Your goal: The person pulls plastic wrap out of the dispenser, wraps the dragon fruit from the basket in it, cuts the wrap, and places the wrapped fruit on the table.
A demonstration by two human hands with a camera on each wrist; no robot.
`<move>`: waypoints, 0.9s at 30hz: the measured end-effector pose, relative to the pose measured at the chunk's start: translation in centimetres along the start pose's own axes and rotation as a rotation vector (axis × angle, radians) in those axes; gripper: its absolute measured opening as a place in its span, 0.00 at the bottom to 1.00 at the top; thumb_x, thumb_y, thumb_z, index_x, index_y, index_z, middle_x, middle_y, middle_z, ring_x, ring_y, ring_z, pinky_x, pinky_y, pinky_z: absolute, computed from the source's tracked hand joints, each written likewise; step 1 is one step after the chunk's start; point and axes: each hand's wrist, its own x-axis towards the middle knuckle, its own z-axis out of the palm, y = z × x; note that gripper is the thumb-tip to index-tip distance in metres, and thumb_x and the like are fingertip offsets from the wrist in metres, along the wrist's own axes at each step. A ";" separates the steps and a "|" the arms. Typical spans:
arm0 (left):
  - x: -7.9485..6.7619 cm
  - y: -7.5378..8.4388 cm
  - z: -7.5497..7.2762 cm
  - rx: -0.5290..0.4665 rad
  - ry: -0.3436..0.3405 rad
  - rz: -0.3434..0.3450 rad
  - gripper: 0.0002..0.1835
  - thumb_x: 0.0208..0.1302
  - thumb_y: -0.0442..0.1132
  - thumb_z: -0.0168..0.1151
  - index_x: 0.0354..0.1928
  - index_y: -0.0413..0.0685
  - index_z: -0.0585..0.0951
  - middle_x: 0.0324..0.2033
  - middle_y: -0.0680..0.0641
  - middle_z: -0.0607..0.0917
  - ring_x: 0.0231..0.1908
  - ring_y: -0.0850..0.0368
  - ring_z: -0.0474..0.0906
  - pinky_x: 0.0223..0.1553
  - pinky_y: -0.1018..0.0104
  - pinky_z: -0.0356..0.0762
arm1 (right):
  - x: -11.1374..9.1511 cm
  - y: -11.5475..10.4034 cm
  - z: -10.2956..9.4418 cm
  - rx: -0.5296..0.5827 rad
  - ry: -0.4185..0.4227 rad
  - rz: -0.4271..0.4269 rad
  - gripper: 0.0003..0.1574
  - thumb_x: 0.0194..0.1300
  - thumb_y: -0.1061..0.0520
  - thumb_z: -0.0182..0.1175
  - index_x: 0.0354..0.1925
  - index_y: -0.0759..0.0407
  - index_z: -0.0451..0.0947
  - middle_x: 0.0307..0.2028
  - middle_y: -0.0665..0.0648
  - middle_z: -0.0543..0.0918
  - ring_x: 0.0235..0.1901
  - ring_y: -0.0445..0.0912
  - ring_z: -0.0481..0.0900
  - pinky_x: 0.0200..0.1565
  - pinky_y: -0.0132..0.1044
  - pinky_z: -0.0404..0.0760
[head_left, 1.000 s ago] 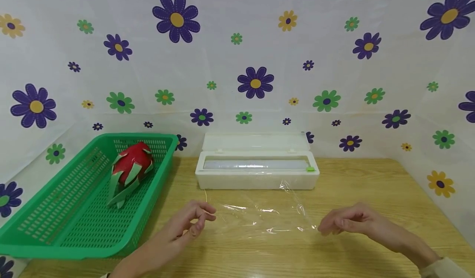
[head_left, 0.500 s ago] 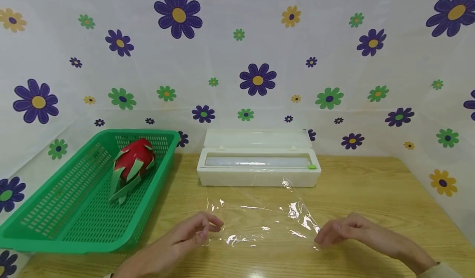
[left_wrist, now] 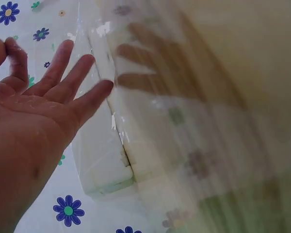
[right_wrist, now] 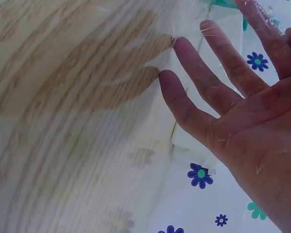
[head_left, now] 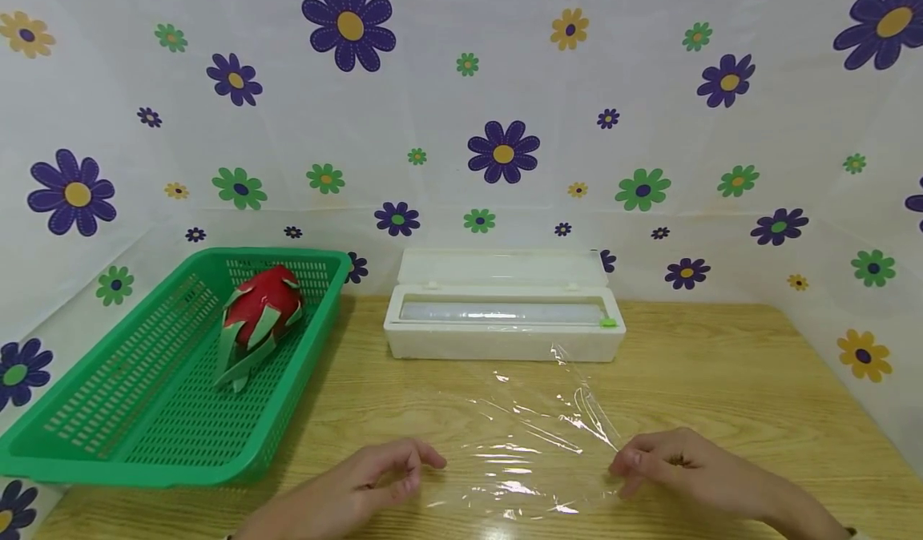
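Note:
A sheet of clear cling film (head_left: 515,448) stretches toward me from a white dispenser box (head_left: 505,344), whose lid stands up. The film roll (head_left: 497,312) lies inside. My left hand (head_left: 364,480) pinches the film's near left corner between thumb and forefinger. At the right corner my right hand (head_left: 688,472) pinches the film the same way. In the left wrist view the other fingers of the left hand (left_wrist: 43,107) are spread beside the film. The right wrist view has the right hand's (right_wrist: 247,116) fingertips close to the film, partly behind its shine.
A green plastic basket (head_left: 284,424) stands on the left, holding a red dragon fruit (head_left: 268,316) with pale green scales. A small green slider (head_left: 609,323) sits at the box's right front edge. Behind the wooden table (head_left: 728,372) hangs a flowered white sheet (head_left: 433,107).
Both hands have moved toward me, drawing more film out of the box. The film sheet is longer and its glints have shifted. The view has tilted slightly downward.

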 end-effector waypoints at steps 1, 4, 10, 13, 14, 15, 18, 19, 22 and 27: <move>0.0 -0.1 0.1 0.004 -0.005 0.007 0.12 0.81 0.51 0.46 0.45 0.56 0.76 0.63 0.58 0.80 0.64 0.52 0.72 0.68 0.50 0.70 | 0.0 -0.2 0.2 -0.006 0.009 0.008 0.28 0.83 0.61 0.41 0.45 0.48 0.90 0.54 0.55 0.86 0.57 0.36 0.80 0.56 0.28 0.77; 0.1 -0.3 0.3 -0.004 -0.006 0.035 0.12 0.81 0.50 0.46 0.45 0.55 0.76 0.63 0.57 0.80 0.65 0.53 0.73 0.67 0.59 0.71 | -0.1 -0.6 0.4 -0.026 0.025 0.040 0.26 0.82 0.59 0.44 0.42 0.45 0.90 0.55 0.53 0.86 0.56 0.36 0.79 0.55 0.29 0.77; 0.4 0.2 -0.2 -0.068 0.113 0.083 0.14 0.82 0.48 0.45 0.48 0.49 0.78 0.62 0.51 0.82 0.64 0.51 0.74 0.61 0.69 0.72 | -0.2 -1.0 0.3 -0.096 0.098 0.027 0.24 0.81 0.59 0.48 0.40 0.44 0.90 0.53 0.53 0.87 0.54 0.35 0.81 0.49 0.30 0.79; 0.7 0.6 -0.7 -0.075 0.192 0.116 0.15 0.83 0.47 0.43 0.49 0.45 0.76 0.61 0.49 0.82 0.64 0.48 0.74 0.62 0.70 0.72 | -0.1 -1.3 0.1 -0.122 0.160 0.027 0.20 0.80 0.59 0.51 0.43 0.44 0.90 0.52 0.52 0.87 0.53 0.35 0.81 0.48 0.31 0.81; 0.8 0.7 -0.9 -0.067 0.211 0.120 0.15 0.83 0.47 0.43 0.48 0.46 0.76 0.61 0.49 0.82 0.64 0.49 0.74 0.62 0.69 0.72 | 0.0 -1.3 0.0 -0.130 0.180 0.028 0.19 0.79 0.59 0.52 0.43 0.43 0.89 0.52 0.52 0.87 0.53 0.34 0.80 0.48 0.31 0.81; 0.9 0.8 -1.0 -0.060 0.225 0.127 0.15 0.83 0.47 0.43 0.49 0.46 0.76 0.61 0.50 0.82 0.64 0.50 0.74 0.62 0.68 0.72 | 0.0 -1.4 0.0 -0.133 0.201 0.029 0.18 0.79 0.58 0.52 0.43 0.44 0.89 0.52 0.53 0.87 0.53 0.34 0.80 0.48 0.31 0.81; 1.2 0.9 -1.0 0.005 0.240 0.190 0.12 0.83 0.44 0.43 0.46 0.49 0.76 0.59 0.51 0.83 0.63 0.52 0.76 0.64 0.64 0.73 | 0.2 -1.4 -0.2 -0.146 0.250 0.006 0.18 0.78 0.60 0.53 0.41 0.45 0.89 0.52 0.55 0.87 0.52 0.35 0.81 0.47 0.32 0.82; 1.3 0.9 -0.9 0.030 0.232 0.205 0.11 0.83 0.44 0.44 0.45 0.50 0.76 0.59 0.51 0.83 0.62 0.54 0.76 0.65 0.63 0.73 | 0.3 -1.3 -0.1 -0.153 0.258 -0.001 0.18 0.78 0.60 0.53 0.40 0.45 0.88 0.51 0.55 0.87 0.53 0.35 0.81 0.46 0.32 0.82; 1.3 0.6 -0.2 0.102 0.179 0.254 0.08 0.82 0.44 0.46 0.43 0.54 0.74 0.59 0.52 0.83 0.61 0.55 0.77 0.65 0.60 0.74 | 0.4 -0.9 0.1 -0.181 0.262 -0.022 0.19 0.77 0.60 0.55 0.36 0.43 0.88 0.50 0.54 0.87 0.52 0.35 0.81 0.45 0.32 0.81; 1.2 0.2 0.9 0.183 0.063 0.198 0.09 0.81 0.50 0.47 0.41 0.62 0.74 0.60 0.57 0.81 0.62 0.57 0.75 0.65 0.58 0.75 | 0.4 -0.3 0.9 -0.249 0.208 -0.036 0.18 0.76 0.57 0.57 0.33 0.39 0.88 0.49 0.52 0.87 0.49 0.34 0.80 0.44 0.31 0.80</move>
